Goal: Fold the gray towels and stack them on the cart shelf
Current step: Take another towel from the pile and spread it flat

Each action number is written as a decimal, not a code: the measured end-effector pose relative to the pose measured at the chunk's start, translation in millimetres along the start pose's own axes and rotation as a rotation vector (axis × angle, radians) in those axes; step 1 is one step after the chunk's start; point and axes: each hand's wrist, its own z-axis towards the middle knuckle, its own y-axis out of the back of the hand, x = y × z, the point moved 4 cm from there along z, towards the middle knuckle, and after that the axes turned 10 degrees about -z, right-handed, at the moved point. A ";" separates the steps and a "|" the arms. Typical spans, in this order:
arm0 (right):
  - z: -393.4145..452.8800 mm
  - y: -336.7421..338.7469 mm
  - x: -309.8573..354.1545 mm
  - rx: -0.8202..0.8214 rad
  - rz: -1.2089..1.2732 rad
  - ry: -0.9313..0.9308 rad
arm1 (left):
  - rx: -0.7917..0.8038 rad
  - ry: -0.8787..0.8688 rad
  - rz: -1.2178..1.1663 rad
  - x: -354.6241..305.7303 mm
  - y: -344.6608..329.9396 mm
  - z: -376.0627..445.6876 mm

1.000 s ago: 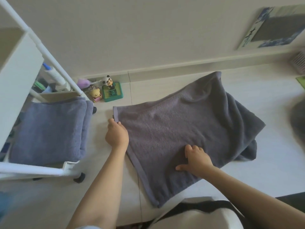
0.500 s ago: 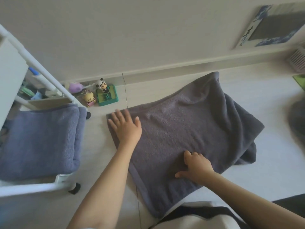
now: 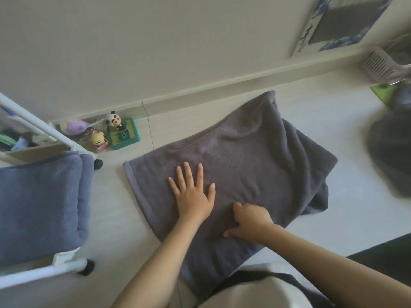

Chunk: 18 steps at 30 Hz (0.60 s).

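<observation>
I count 2 hands, both on 1 gray towel (image 3: 233, 174) spread on the floor (image 3: 124, 218) right in front of the person. Right hand (image 3: 250, 221) sits nearest, fingers curled down onto the cloth near its near edge, thumb out to the left; can't tell if it pinches fabric or just presses. Left hand (image 3: 192, 194) is just beyond, flat, fingers spread wide, palm on the towel. Towel looks doubled over, dark gray, hemmed band along its left edge, right side bunched w/ loose folds; its near end is hidden behind the person's clothing at frame bottom. Left of it, well apart: 1 white cart (image 3: 64, 265), cut off by the frame, w/ 1 folded towel stack (image 3: 42, 201), bluish-gray, on its shelf. Farther back by the wall, 3 small toys (image 3: 115, 121). Far right: dark blurred mass (image 3: 391, 152), can't make it out.
</observation>
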 end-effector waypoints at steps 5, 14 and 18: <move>2.7 21.3 -32.2 -0.393 0.120 -0.013 | 0.042 -0.034 0.065 13.0 9.4 30.0; -18.7 -2.7 -104.6 -0.478 0.031 -0.288 | 0.086 -0.182 0.090 -24.3 -13.6 -20.6; -34.3 2.8 -127.2 -0.632 0.261 -0.326 | 0.118 -0.223 0.115 -23.9 -12.1 -13.6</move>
